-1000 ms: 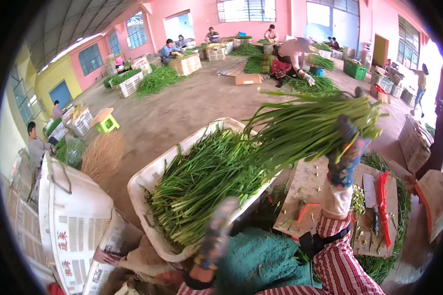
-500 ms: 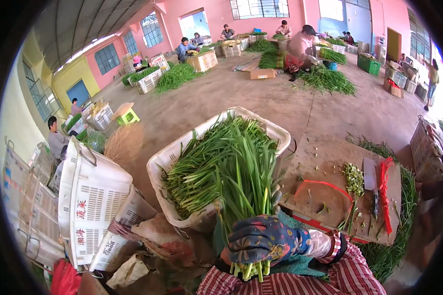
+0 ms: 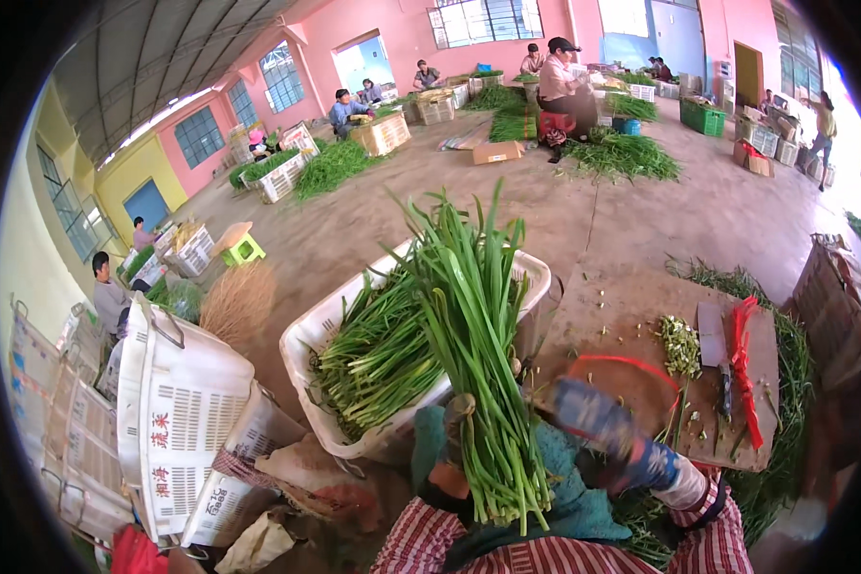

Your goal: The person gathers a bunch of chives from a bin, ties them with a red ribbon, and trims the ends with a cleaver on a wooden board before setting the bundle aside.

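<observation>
A long bunch of garlic chives (image 3: 488,383) slants across my lap, green tips up and pale cut stems toward me. My left hand (image 3: 457,426), in a dark glove, grips it partway down; leaves hide some of the fingers. To the right of the bunch, apart from it, my right hand (image 3: 603,426) wears a blue patterned glove over the near edge of a board; motion smears its fingers. Right behind the bunch stands a white plastic crate (image 3: 301,346) with more chives (image 3: 373,368) in it. A teal cloth (image 3: 579,478) covers my lap.
The board (image 3: 631,297) bears a cleaver (image 3: 711,335), red ties (image 3: 742,373), a red strip (image 3: 631,360) and chopped stem bits (image 3: 680,346). Tall white crates (image 3: 187,421) and a sack (image 3: 320,474) stand left. Leaves (image 3: 794,411) litter the floor right. Co-workers sit farther off among chive piles.
My right hand has let go of the stems and moved right toward the board. The bunch now leans, its stem ends lower and farther right, with my left hand still on it.
</observation>
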Demonstrator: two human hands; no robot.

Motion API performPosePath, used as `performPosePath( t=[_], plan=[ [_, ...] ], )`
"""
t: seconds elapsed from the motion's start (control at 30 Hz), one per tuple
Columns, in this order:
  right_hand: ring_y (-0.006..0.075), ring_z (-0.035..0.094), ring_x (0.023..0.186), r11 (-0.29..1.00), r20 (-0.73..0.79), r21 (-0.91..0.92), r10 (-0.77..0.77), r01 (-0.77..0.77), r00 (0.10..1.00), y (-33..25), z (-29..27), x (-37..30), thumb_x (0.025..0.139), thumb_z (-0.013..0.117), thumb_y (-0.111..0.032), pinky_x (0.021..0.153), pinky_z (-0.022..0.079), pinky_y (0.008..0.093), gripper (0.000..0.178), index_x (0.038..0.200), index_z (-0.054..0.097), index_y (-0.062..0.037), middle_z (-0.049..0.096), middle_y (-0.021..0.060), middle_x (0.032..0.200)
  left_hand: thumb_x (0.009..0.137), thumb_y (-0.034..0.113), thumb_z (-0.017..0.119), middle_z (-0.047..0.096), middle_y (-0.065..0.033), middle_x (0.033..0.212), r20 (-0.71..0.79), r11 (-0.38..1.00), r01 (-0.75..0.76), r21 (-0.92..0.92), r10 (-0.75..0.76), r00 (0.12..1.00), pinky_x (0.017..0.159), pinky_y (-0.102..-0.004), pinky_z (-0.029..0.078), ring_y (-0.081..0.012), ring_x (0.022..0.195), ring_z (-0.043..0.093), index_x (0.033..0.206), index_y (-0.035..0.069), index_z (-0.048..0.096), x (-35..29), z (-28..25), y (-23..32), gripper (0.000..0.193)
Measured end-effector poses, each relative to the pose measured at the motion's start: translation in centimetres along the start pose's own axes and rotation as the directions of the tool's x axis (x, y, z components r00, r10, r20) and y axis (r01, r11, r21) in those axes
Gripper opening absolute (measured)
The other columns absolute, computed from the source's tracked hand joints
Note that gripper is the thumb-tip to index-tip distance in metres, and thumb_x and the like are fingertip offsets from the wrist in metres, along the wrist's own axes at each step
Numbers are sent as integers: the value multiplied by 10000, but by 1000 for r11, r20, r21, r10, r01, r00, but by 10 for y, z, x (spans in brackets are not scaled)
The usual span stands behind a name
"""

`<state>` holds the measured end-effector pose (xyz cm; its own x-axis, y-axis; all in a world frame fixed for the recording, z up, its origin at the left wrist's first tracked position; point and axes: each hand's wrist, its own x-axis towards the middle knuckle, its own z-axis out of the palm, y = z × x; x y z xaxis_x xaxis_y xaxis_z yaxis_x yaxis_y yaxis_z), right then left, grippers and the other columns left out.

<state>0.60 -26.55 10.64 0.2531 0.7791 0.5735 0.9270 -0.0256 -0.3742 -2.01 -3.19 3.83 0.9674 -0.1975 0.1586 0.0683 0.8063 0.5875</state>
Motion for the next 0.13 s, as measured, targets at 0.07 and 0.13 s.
performPosePath(
  t=[0.07,0.13],
  plan=[
    [278,272,1282,924,-108,286,295,-254,949,23,4,-6,799,563,-209,1007,298,390,639,1359,274,-105,301,140,1376,787,374,580,370,-145,1332,86,990,-86,111,77,993,951,-390,390,-251,1150,447,1342,13,260,19,1,1,734],
    [291,257,1288,732,-167,654,386,-191,907,67,18,13,779,645,-223,995,306,376,763,1365,197,-27,287,168,1376,736,412,630,366,-122,1342,-1,975,-59,212,61,998,975,-442,356,-259,1179,421,1343,19,260,32,-3,-6,812]
  ],
)
